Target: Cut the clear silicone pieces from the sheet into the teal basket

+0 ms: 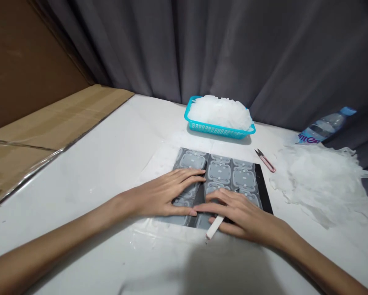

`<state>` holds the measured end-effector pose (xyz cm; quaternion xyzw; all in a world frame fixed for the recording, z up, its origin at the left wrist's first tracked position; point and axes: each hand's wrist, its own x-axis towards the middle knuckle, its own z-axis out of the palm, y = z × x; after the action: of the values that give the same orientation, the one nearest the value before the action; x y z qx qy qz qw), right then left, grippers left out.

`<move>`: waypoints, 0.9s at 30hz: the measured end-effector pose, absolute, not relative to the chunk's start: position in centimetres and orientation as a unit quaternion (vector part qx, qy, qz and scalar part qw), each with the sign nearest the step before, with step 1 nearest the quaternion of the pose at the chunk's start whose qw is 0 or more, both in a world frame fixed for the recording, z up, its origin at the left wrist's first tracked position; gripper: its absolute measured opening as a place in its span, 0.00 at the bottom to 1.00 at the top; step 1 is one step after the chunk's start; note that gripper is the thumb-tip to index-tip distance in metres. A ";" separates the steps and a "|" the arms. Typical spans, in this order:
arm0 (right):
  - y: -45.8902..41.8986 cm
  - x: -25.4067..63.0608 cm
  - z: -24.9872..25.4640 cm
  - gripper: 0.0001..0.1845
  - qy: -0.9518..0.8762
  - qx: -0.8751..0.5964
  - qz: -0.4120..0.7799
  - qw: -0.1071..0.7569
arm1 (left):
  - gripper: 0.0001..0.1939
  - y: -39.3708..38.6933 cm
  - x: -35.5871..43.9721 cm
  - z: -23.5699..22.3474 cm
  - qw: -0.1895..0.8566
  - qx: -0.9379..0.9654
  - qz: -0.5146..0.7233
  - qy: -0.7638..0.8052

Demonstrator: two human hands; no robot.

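A translucent plastic sheet (219,172) printed or moulded with rows of rounded-square shapes lies on the table, split by a dark gap. Beneath it, a black backing (265,196) shows along the right edge. My left hand (168,190) lies flat across the left part of the sheet, fingers stretched to the right. My right hand (236,213) is closed around a slim white stick-like tool (215,228) over the lower right part. Its white end points down toward me; a dark tip seems to show past my knuckles. What that tip is, I cannot tell.
A turquoise basket (220,130) heaped with white translucent pieces (219,112) stands behind the sheet. Pink-handled thread snips (266,160) lie to the right, beside a pile of clear plastic scraps (322,180). A plastic bottle (325,126) leans behind the pile. Cardboard (57,116) borders the left.
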<state>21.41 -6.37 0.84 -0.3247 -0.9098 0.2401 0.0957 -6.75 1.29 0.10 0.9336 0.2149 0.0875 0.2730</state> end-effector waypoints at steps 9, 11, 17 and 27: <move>-8.2 21.0 1.3 0.24 -0.934 -0.332 0.092 0.091 | 0.20 0.4 -6.6 1.5 0.300 0.933 0.129 0.149; -9.6 19.7 0.9 0.22 -0.936 -0.326 0.055 0.122 | 0.16 -0.3 -6.7 2.0 0.325 0.929 0.113 0.136; -12.7 15.9 -1.3 0.13 -0.911 -0.309 -0.043 0.271 | 0.11 -1.9 -6.5 2.4 0.386 0.911 0.047 0.134; -12.9 14.8 -3.1 0.15 -0.866 -0.373 -0.169 0.288 | 0.05 -2.5 -6.0 2.2 0.426 0.885 0.085 0.166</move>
<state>14.81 -12.95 -3.10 -0.3729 -0.8655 -0.1694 0.2884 -6.04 -2.49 2.25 0.8850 0.1665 0.0851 0.4263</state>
